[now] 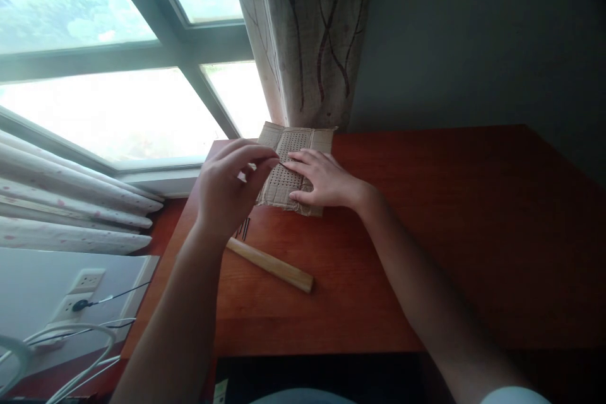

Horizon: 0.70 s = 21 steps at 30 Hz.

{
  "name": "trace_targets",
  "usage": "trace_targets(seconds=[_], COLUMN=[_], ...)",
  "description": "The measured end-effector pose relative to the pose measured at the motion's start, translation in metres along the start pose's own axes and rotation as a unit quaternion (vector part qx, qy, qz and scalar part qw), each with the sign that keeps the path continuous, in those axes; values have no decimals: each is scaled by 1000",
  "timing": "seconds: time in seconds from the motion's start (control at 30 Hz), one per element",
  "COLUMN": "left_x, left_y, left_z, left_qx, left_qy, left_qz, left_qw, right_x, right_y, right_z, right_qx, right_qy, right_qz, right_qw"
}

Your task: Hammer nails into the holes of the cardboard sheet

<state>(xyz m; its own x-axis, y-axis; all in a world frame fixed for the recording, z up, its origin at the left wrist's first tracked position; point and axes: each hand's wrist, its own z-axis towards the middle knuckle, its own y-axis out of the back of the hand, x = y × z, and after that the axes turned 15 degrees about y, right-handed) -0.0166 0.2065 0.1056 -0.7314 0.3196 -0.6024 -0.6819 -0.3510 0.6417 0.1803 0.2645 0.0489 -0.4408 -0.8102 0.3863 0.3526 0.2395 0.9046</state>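
Note:
A piece of brown cardboard (288, 139) full of small holes lies at the far edge of a reddish wooden table (426, 240). My right hand (322, 180) rests flat on it, fingers stretched out. My left hand (227, 192) hovers just left of the cardboard, thumb and forefinger pinched on a thin dark nail (283, 165) whose tip points at the sheet. A wooden handle (269, 264), likely a hammer's, lies on the table below my left hand, its head hidden behind the wrist. A few dark nails (245, 228) lie beside it.
A patterned curtain (312, 38) hangs right behind the cardboard, next to a window (108, 107). A grey wall stands to the right. At lower left are a wall socket (78, 303) with a plug and white cables (71, 341).

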Motion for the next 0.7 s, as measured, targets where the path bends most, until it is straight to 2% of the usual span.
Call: trace_targets(seconds=[0.07, 0.17, 0.23, 0.37, 0.47, 0.53, 0.7], left_x=[-6, -5, 6, 42, 69, 81, 90], left_y=[12, 29, 40, 52, 52, 48, 36], left_z=[-2, -10, -19, -45, -62, -71, -82], left_qx=[-35, -21, -4, 48, 112, 135, 158], left_qy=[18, 29, 49, 145, 179, 190, 202], left_qz=[-21, 9, 47, 81, 91, 91, 105], left_qw=[999, 999, 998, 985, 973, 968, 961], right_x=[0, -1, -1, -1, 0, 0, 1], right_y=[0, -1, -1, 1, 1, 1, 2], right_z=[0, -1, -1, -1, -1, -1, -1], right_qx=[-1, -6, -6, 2, 2, 2, 3], right_qy=[2, 4, 3, 1, 1, 1, 0], right_qz=[1, 0, -1, 1, 2, 1, -2], right_qw=[1000, 1000, 1000, 1000, 1000, 1000, 1000])
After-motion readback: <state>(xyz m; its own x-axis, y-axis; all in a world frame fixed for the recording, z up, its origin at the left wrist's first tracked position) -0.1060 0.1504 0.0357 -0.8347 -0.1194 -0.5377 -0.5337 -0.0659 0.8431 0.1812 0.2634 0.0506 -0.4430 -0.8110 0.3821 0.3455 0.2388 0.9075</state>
